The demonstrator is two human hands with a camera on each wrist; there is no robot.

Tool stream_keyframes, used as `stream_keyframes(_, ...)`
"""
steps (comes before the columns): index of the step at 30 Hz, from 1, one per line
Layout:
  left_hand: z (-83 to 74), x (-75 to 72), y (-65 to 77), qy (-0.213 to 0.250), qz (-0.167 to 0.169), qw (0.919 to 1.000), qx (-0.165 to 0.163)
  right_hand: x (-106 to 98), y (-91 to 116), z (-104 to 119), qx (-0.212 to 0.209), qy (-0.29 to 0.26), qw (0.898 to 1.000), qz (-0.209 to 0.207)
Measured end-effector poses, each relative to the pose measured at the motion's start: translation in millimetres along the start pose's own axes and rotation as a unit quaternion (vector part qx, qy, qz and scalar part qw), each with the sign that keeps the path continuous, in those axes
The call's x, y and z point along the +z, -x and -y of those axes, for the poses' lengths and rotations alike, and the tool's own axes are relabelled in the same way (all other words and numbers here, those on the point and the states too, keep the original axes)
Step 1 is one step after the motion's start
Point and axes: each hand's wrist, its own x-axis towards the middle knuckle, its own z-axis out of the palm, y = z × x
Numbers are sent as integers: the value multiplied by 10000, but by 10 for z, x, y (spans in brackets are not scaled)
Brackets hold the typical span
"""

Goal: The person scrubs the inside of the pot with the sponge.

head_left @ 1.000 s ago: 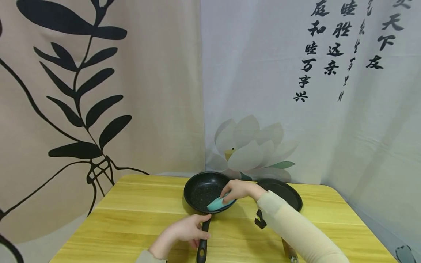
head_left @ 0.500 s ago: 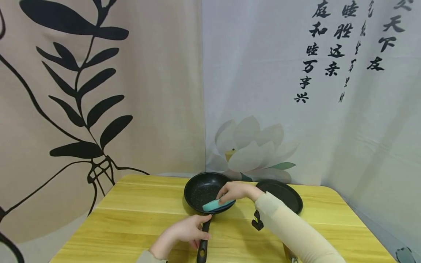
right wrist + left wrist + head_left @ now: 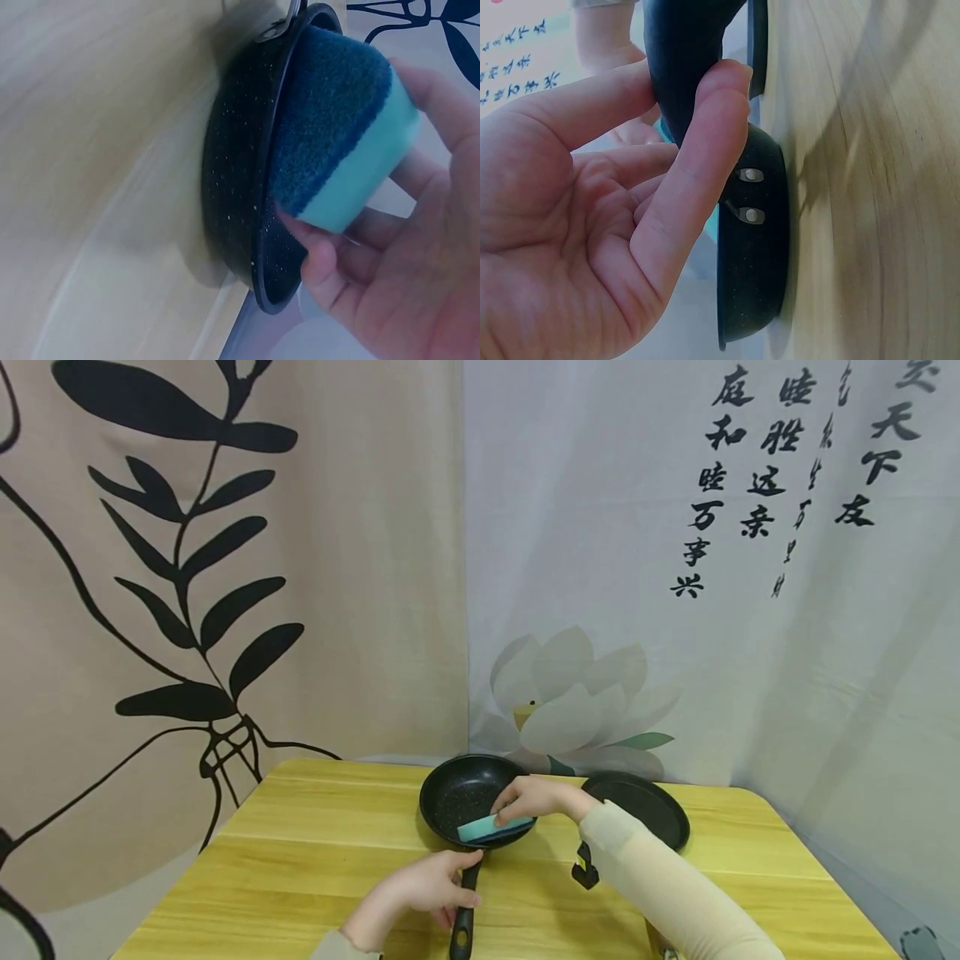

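Wooden table (image 3: pixel 300 843): left hand (image 3: pixel 423 887) grips pan handle (image 3: pixel 465 917); right hand (image 3: pixel 534 799) pinches sponge (image 3: pixel 480 829) against pan (image 3: pixel 457 793).

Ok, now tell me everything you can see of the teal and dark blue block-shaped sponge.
The teal and dark blue block-shaped sponge has two layers: light teal, smooth-looking foam and a dark blue, coarse-looking scouring side. The right hand grips it, foam uppermost, scouring side turned down toward the round black speckled frying pan, at the near part of its bowl. Whether it presses on the floor can't be made out.
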Motion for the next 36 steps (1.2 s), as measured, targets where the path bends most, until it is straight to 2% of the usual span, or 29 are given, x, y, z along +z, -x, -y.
stream_keyframes(11, 3, 10, -9, -20, 14, 10000, 25, 64, -51, 45, -142, -464, 9988, -45)
stream_keyframes(24, 9, 0, -6, -24, -12, 10000, 8, 142, -195, 70, 201, -906, 9953, -279)
stream_keyframes(36, 32, -1, -7, -6, -12, 10000, 35, 230, -309, 113, 285, -1549, 9862, -518)
